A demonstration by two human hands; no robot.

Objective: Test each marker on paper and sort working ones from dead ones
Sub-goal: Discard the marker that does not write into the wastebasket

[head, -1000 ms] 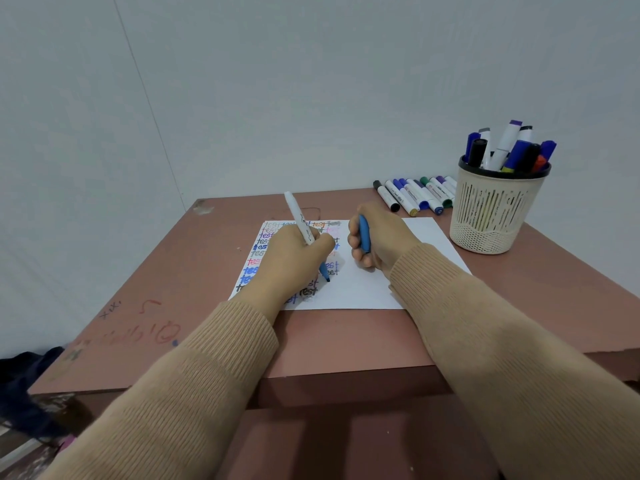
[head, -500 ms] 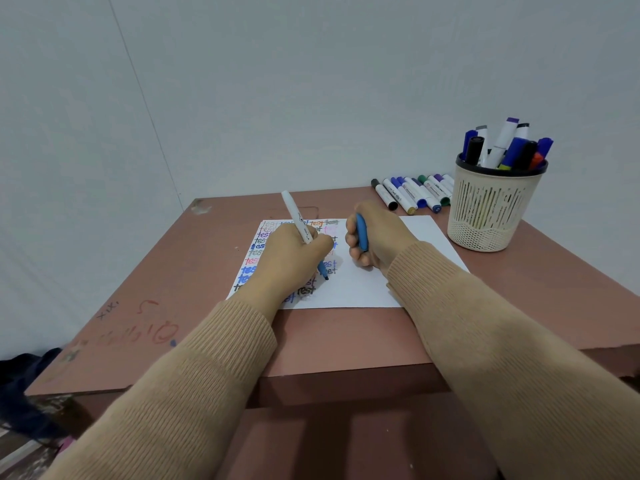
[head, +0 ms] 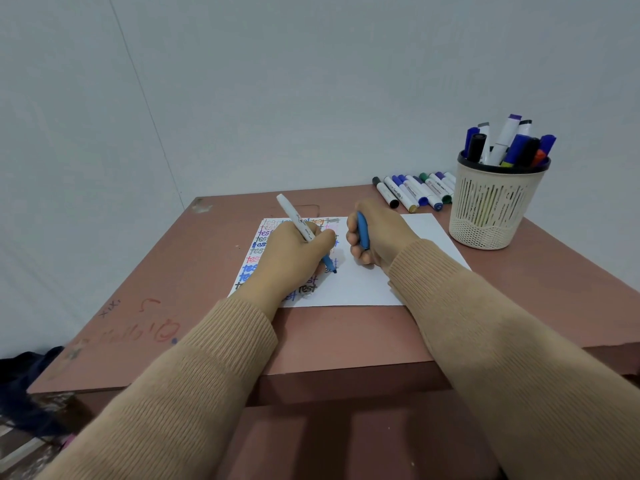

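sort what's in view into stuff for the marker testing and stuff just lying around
For the job: marker in left hand; blue cap in right hand; paper; row of markers; cup of markers.
Lying about: dark cloth beside the table; scribbles on its top.

I think this is a plain room at home, a small study corner: a scribbled reddish-brown table (head: 194, 271) stands where two bare white walls (head: 311, 81) meet, a cup (head: 491, 209) full of markers (head: 505, 140) stands on it, and dark cloth (head: 20, 379) lies on the floor.
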